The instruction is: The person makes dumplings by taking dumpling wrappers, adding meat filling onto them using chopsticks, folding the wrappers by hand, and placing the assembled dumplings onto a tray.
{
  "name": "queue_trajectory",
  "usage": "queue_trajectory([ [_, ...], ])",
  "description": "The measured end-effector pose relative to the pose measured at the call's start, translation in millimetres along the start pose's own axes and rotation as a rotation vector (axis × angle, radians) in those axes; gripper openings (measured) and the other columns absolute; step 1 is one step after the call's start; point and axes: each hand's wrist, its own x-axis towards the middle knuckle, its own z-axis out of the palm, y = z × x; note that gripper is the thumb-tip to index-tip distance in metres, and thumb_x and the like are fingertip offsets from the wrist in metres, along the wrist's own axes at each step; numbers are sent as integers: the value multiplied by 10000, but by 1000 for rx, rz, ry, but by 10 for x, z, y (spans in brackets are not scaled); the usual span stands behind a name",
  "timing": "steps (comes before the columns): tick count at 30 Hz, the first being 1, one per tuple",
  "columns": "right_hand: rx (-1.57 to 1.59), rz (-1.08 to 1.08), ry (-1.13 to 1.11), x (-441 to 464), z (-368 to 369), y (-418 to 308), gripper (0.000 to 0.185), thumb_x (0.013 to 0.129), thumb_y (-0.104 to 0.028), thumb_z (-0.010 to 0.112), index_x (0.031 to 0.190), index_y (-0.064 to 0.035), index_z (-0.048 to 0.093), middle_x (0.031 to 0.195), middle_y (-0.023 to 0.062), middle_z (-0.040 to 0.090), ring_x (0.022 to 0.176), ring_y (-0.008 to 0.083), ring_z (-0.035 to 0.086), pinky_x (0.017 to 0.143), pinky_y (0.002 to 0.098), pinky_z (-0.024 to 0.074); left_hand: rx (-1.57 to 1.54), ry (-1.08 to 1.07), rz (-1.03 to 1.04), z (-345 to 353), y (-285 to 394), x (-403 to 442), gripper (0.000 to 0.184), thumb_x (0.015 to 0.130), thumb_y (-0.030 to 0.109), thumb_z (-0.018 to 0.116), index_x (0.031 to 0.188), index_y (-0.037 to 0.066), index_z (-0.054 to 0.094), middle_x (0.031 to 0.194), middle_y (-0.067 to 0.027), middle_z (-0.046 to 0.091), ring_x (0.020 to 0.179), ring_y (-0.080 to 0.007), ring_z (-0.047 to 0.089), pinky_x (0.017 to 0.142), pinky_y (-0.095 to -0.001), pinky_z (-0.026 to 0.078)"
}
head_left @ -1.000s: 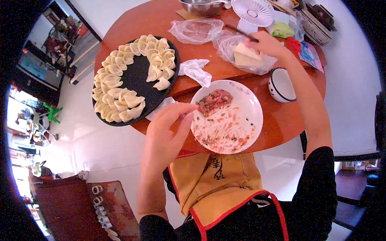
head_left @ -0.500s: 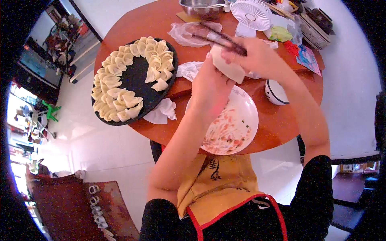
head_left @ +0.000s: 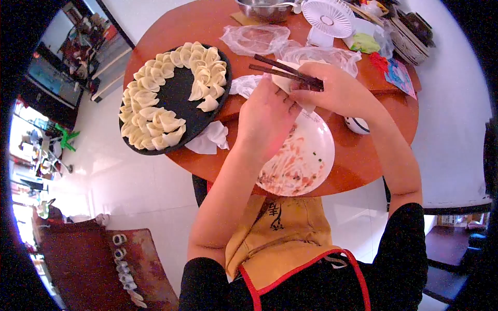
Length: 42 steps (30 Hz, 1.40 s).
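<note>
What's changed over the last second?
The left hand moved from the plate's left edge up and right; the right hand came left from the plastic bag to meet it. A pale wrapper is now between them. Unchanged: chopsticks in the right hand, dumplings on the black tray, plate in place.

Bright light [head_left: 19,142] at far left shines on pale floor tiles [head_left: 140,189] near a round reddish table [head_left: 181,26] and white wall [head_left: 456,103].
</note>
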Motion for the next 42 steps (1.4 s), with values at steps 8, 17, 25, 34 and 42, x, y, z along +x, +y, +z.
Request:
queue_trajectory([
  [8, 132, 121, -58, -35, -51, -23, 215, 793, -244, 622, 801, -37, 564, 670, 2, 518, 657, 81, 470, 591, 241, 388, 243, -88, -17, -38, 31, -55, 275, 850, 38, 376, 1110, -16, 447, 1093, -89, 499, 1018, -200, 483, 925, -322, 370],
  [17, 293, 181, 49, -115, -58, -6, 228, 804, -228, 619, 911, -34, 566, 761, -7, 542, 713, 66, 494, 666, 230, 423, 532, -97, 67, 90, 85, -123, 311, 837, 9, 370, 1137, -6, 447, 1089, -71, 510, 966, -156, 510, 850, -294, 416],
  [25, 221, 116, 202, -162, 35, -170, 284, 783, -240, 645, 958, -36, 556, 822, 1, 558, 741, 55, 494, 658, 213, 419, 1012, -2, 17, 121, 30, -124, 317, 877, 61, 409, 1191, 26, 432, 1034, -61, 541, 865, -109, 544, 699, -207, 459],
  [34, 396, 246, 174, -205, -39, -239, 266, 787, -256, 648, 916, -27, 608, 730, -18, 559, 673, 49, 482, 611, 210, 400, 819, -80, 92, 182, -23, -165, 401, 874, 43, 356, 1273, 29, 394, 1001, -9, 505, 842, -50, 444, 734, -177, 370],
  [42, 396, 241, 196, -228, 7, -131, 239, 792, -228, 651, 906, -19, 622, 754, -13, 578, 707, 58, 498, 646, 208, 405, 859, -81, 127, 188, -44, -149, 350, 909, 110, 372, 1244, 29, 431, 969, 1, 520, 817, -48, 459, 718, -183, 383],
])
